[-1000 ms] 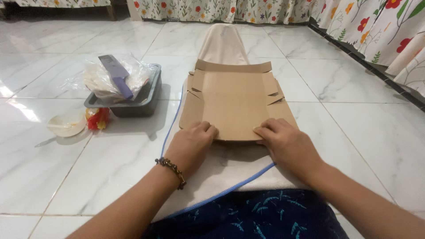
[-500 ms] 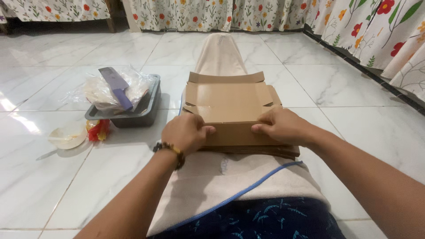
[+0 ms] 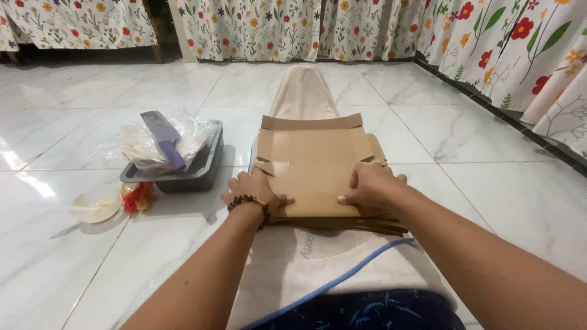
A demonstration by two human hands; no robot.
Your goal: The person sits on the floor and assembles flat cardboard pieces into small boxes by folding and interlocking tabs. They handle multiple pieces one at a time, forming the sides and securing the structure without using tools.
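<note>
On the glossy white marble floor (image 3: pixel 501 201), a beige cloth-covered leg (image 3: pixel 304 98) is stretched out, and a flat brown cardboard box blank (image 3: pixel 312 162) is laid across it. One flap is seen already folded up at the far edge; the rest lies unfolded. The left hand (image 3: pixel 251 190) and right hand (image 3: pixel 370 186) are pressed flat, fingers curled, on its near edge. A dark tray (image 3: pixel 205 168) holding crinkled plastic is set nearby.

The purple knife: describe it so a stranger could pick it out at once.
Look left of the person's outstretched legs, where a dark grey tray sits on the white tiled floor. Crumpled clear plastic bags fill it. The purple knife lies across them, the only flat, solid-coloured thing there.
</note>
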